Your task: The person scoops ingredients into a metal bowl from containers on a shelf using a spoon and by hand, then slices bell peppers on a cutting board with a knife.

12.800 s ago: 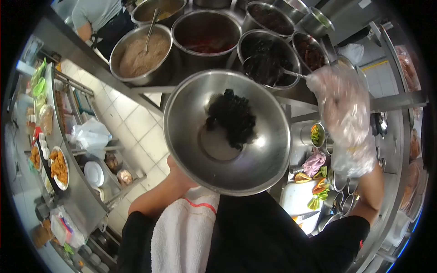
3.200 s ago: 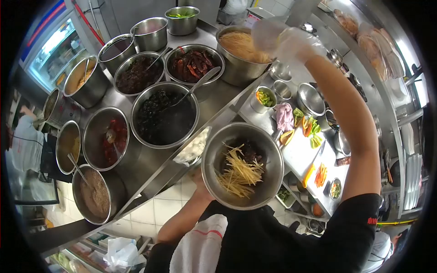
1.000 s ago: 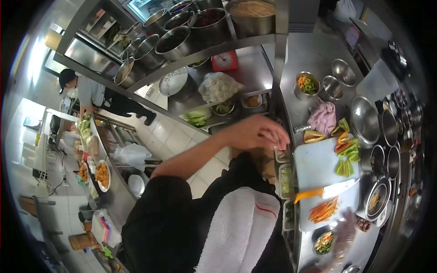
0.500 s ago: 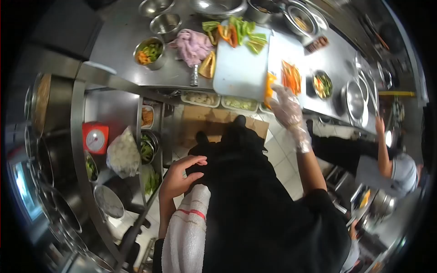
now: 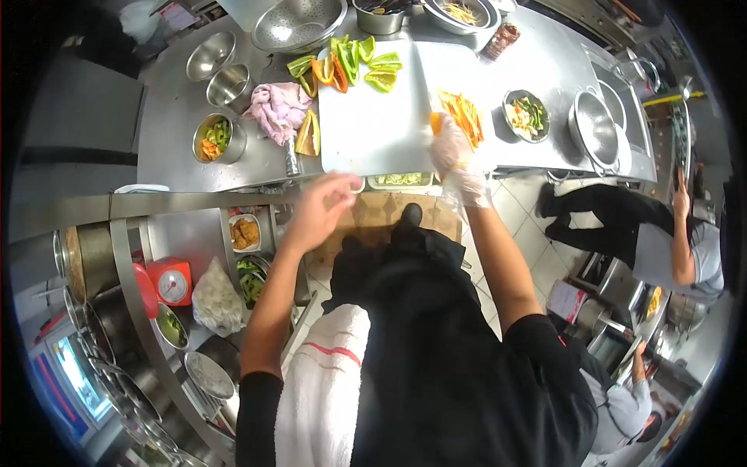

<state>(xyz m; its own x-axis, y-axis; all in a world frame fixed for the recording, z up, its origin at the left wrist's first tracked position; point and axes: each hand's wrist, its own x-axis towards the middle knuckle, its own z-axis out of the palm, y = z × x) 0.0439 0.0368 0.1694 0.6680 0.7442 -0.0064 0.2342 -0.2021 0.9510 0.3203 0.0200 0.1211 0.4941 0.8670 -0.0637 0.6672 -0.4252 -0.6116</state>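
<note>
My right hand [image 5: 454,152], in a clear plastic glove, is closed on an orange thing [image 5: 436,123] at the seam between two white cutting boards. Blur hides whether it is a pepper piece or a handle. Orange pepper strips [image 5: 464,117] lie beside it on the right board [image 5: 447,66]. My bare left hand [image 5: 320,212] is in front of the counter edge, fingers apart and slightly blurred, holding nothing. Green pepper pieces [image 5: 384,70] rest at the back of the left board [image 5: 369,124]. An orange-yellow pepper wedge [image 5: 309,137] sits at its left side.
A pink cloth [image 5: 278,111] and a ribbed metal handle [image 5: 292,158] lie left of the boards. Bowls surround them, including a colander [image 5: 299,25] and a bowl of cut vegetables [image 5: 526,115]. Shelving [image 5: 124,265] stands to my left. Two people work at right.
My left hand has risen from near my waist toward the counter edge. My right hand has moved slightly up and left in view, with the orange thing. The camera view has shifted.
</note>
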